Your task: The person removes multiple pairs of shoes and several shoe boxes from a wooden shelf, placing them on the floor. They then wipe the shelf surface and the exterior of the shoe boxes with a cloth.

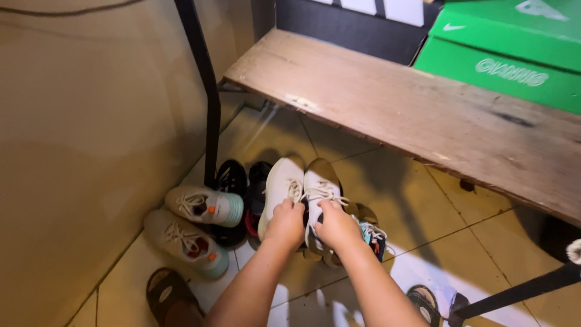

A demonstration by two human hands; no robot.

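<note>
Rough, worn wood bench [411,115] with pale scratches, glossy tiled floor [423,212], matt green cardboard boxes [514,54], white cloth shoes [302,194] with woven laces, black matt metal post [203,85], smooth beige wall [78,151]

A worn wooden bench [423,115] carries green boxes [508,54]; beige sneakers [193,224], black shoes [233,178] and a brown sandal [169,297] lie on the tiled floor [411,212].

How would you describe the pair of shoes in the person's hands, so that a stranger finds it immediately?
Look under the long wooden bench, at the heap of footwear on the tiled floor. The white lace-up pair is there, toes toward the bench, with the left hand and right hand at its heels. Unlike the beige sneakers with mint heels at the left, it is plain white.
</note>
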